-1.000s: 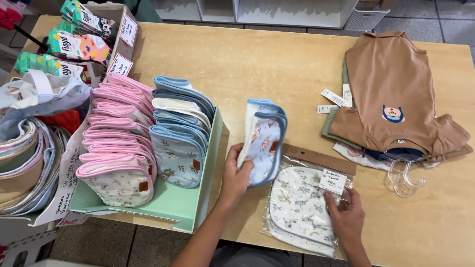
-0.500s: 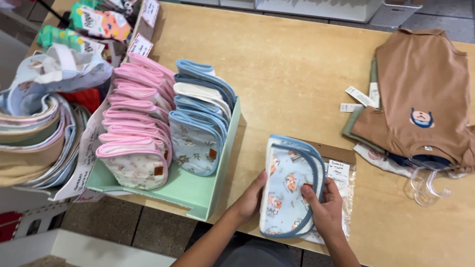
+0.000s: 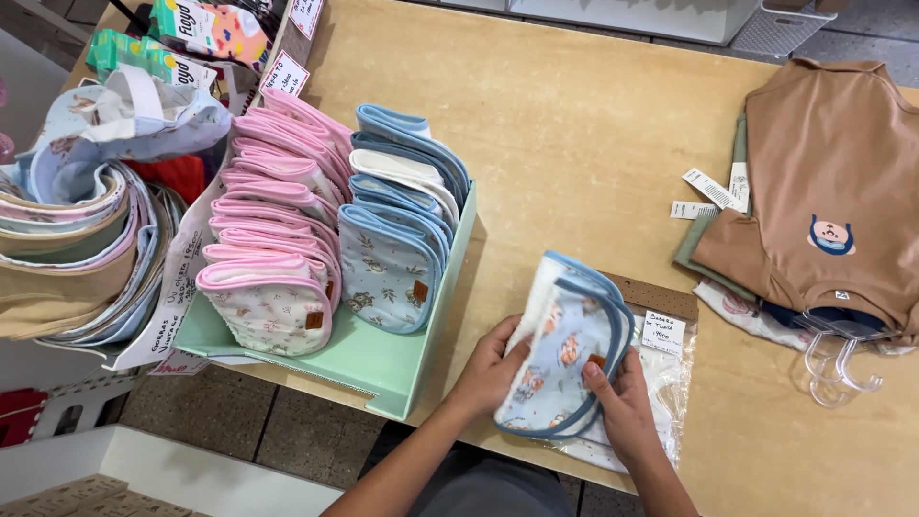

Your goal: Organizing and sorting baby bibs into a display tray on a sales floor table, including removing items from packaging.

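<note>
Two hands on one blue-trimmed bib stack (image 3: 565, 359), just right of the mint green tray (image 3: 383, 369) on the wooden table (image 3: 574, 134), over a clear plastic packet (image 3: 661, 383). Left hand (image 3: 493, 369) clamped on the stack's left edge, right hand (image 3: 622, 402) pinching its lower right rim, fingers curled shut. Long axis tilted, rounded end toward the lower left, far end toward the upper right.

Green tray (image 3: 383, 369) of pink and blue bibs (image 3: 388, 273), brown bodysuit (image 3: 828, 211), clear hangers (image 3: 838, 359).
</note>
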